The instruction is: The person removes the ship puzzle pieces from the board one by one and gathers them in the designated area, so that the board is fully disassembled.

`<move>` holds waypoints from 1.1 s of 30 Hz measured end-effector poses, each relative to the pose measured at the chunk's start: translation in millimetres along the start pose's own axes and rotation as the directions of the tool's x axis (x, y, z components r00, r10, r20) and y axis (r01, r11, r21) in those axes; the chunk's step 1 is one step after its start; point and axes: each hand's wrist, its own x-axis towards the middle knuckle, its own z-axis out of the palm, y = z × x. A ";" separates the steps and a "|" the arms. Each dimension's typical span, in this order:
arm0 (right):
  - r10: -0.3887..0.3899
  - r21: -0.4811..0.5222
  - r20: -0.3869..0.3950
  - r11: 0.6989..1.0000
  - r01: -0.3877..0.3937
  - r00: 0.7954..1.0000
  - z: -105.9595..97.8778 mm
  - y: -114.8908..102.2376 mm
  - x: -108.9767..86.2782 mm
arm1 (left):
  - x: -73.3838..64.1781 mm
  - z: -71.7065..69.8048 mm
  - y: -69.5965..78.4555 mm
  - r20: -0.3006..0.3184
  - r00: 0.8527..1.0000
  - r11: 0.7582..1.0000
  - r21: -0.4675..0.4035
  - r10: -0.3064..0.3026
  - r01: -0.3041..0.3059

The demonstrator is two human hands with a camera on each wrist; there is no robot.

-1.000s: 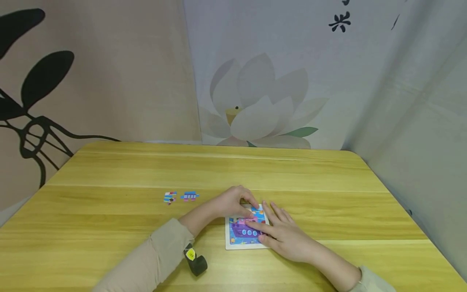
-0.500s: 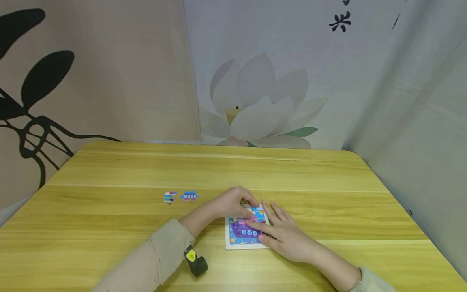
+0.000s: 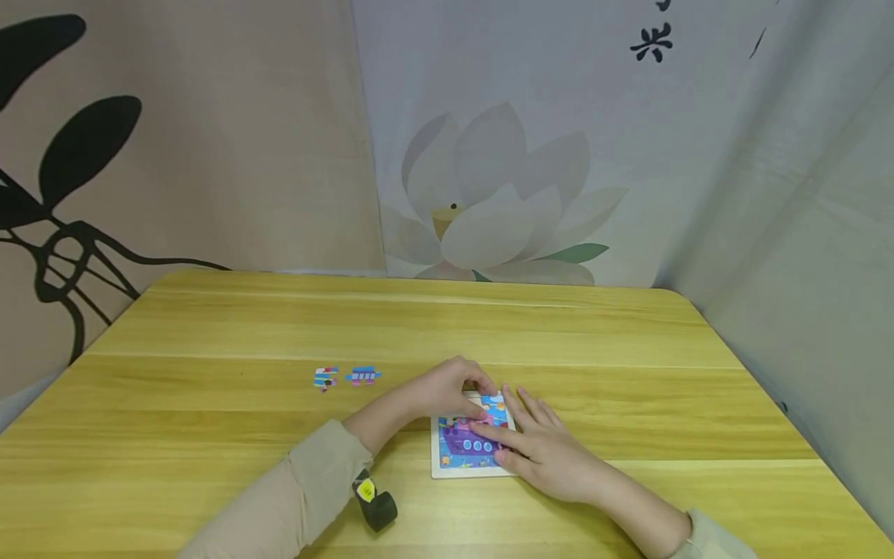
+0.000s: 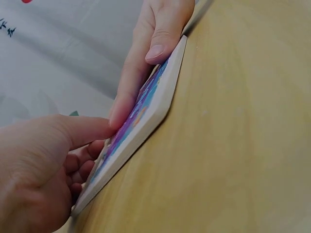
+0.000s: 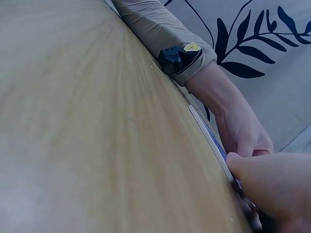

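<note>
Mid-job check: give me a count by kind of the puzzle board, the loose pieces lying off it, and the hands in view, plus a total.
Board: 1
Loose pieces: 2
Hands: 2, the left hand and the right hand
Total: 5

A wood-grained table (image 3: 209, 326) with rounded far corners stands before a pale backdrop (image 3: 279, 155) bearing a white lotus (image 3: 489, 210) with a green leaf (image 3: 578, 252) at its lower right, black writing (image 3: 651, 43) higher up, and, at far left, dark leaves (image 3: 91, 147) on curving stems (image 3: 168, 262).
</note>
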 end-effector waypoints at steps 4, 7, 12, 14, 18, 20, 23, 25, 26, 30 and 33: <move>0.003 0.001 0.002 1.000 -0.003 1.000 0.0 0.1 -0.2 | -0.5 0.2 -0.3 -0.008 1.000 1.000 -0.007 0.017 -0.017; 0.004 0.009 0.006 1.000 -0.004 1.000 -0.9 -0.8 -0.6 | -0.8 1.0 -0.4 -0.023 0.999 0.999 -0.019 0.028 -0.028; 0.009 0.021 0.011 1.000 -0.009 1.000 -2.7 -2.2 -0.9 | -0.8 3.0 -3.7 -0.070 0.997 0.996 -0.089 0.019 -0.025; 0.012 0.022 0.011 1.000 -0.012 1.000 -3.1 -2.1 -0.6 | -0.8 3.3 -5.0 -0.090 0.996 0.992 -0.121 0.018 -0.029; 0.011 0.019 0.012 1.000 -0.011 1.000 -3.0 -0.8 0.3 | -1.0 2.4 -5.1 -0.112 0.993 0.987 -0.152 0.031 -0.048; 0.008 0.018 0.014 1.000 -0.008 1.000 -2.7 -0.1 0.3 | -1.4 1.6 -3.8 -0.110 0.993 0.985 -0.164 0.041 -0.058; 0.003 0.020 0.012 1.000 -0.003 1.000 -2.6 1.1 0.1 | -1.9 0.6 -2.9 -0.099 0.994 0.981 -0.184 0.050 -0.067; 0.001 0.023 0.010 1.000 -0.001 1.000 -2.6 1.6 0.0 | -2.3 -0.5 -2.5 -0.098 0.994 0.977 -0.202 0.055 -0.074; 0.000 0.022 0.008 1.000 0.000 1.000 -2.6 1.7 -0.1 | -2.8 -1.2 -2.2 -0.104 0.993 0.975 -0.208 0.055 -0.076; -0.002 0.010 0.000 1.000 0.002 1.000 -2.9 1.3 0.2 | -5.0 -5.1 -4.0 -0.151 0.987 0.974 -0.212 0.046 -0.078; -0.003 0.002 0.000 1.000 0.003 1.000 -3.0 0.4 0.5 | -7.6 -9.2 -5.5 -0.185 0.982 0.974 -0.212 0.035 -0.075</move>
